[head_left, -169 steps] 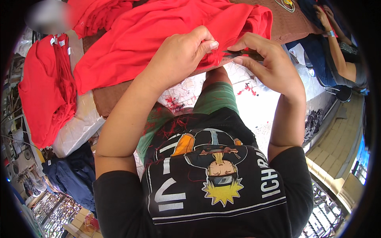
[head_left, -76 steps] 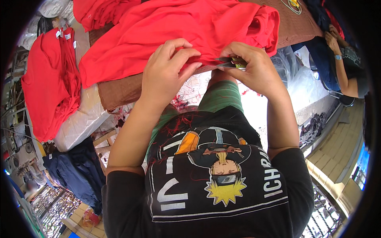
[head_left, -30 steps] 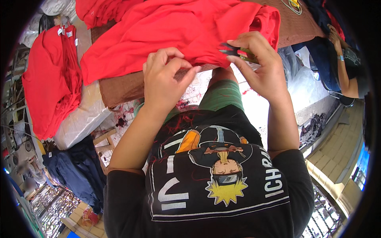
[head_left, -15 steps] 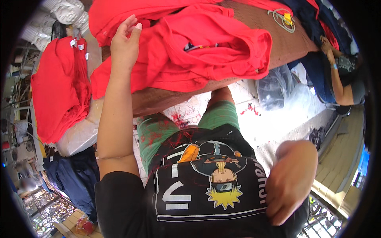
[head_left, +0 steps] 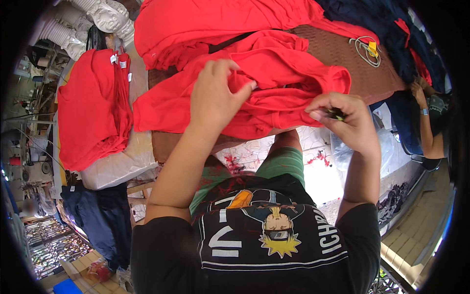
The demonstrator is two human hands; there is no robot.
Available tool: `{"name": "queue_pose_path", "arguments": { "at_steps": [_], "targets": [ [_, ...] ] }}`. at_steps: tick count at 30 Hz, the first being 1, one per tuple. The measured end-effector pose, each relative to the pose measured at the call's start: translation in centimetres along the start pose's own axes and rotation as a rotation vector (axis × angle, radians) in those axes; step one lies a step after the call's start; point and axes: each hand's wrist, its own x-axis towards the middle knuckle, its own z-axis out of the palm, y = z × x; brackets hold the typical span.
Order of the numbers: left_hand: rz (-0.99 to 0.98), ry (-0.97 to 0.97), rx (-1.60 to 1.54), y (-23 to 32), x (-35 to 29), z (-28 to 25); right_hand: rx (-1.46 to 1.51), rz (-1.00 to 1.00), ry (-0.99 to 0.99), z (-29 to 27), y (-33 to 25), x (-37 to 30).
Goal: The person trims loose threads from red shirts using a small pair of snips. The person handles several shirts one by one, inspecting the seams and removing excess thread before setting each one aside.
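A crumpled red garment (head_left: 279,59) lies on the brown-covered table before me, its wide opening toward the right. My left hand (head_left: 214,97) is over its near middle, thumb held apart from the curved fingers, with nothing seen between them. At the garment's right near edge, my right hand (head_left: 353,122) is closed around a small dark tool with a yellowish spot (head_left: 337,113). Its fingers hide most of the tool, so I cannot tell its kind. Whether the right fingertips also touch the cloth is unclear.
More red garments (head_left: 220,24) lie at the back. A folded red stack (head_left: 93,108) sits on a wrapped bundle at left, above dark blue clothes (head_left: 100,220). A coiled cord (head_left: 364,51) rests at the table's right, near another person's arm (head_left: 427,122).
My right hand has come up from beside my body to the garment's right edge. My left hand has moved right and nearer, from the far left of the garment to its middle.
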Motion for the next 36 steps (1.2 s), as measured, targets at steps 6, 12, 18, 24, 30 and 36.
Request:
{"name": "queue_pose_path", "arguments": {
  "at_steps": [6,12,18,24,30,36],
  "targets": [
    [0.038,-0.079,0.091,-2.5,-2.2,2.0,0.030,0.085,-0.043,2.6,2.9,0.8],
    [-0.172,-0.118,-0.172,-3.8,-2.4,1.3,-0.005,0.080,0.005,2.8,2.8,0.6],
    [-0.018,-0.650,-0.682,-4.7,-3.3,-5.4,-0.074,0.105,0.069,2.4,1.2,-0.5],
    [1.312,-1.174,-1.139,4.0,-2.4,-23.2,-0.157,0.135,0.186,0.6,-0.5,-0.3],
    [1.834,-0.784,-0.856,8.2,-3.4,-24.9,-0.063,0.093,0.412,-2.0,0.1,-1.6],
    [0.601,-0.860,-0.534,7.7,-1.8,-7.3,-0.092,0.135,0.630,-3.5,1.1,-4.4]
  ]
}}
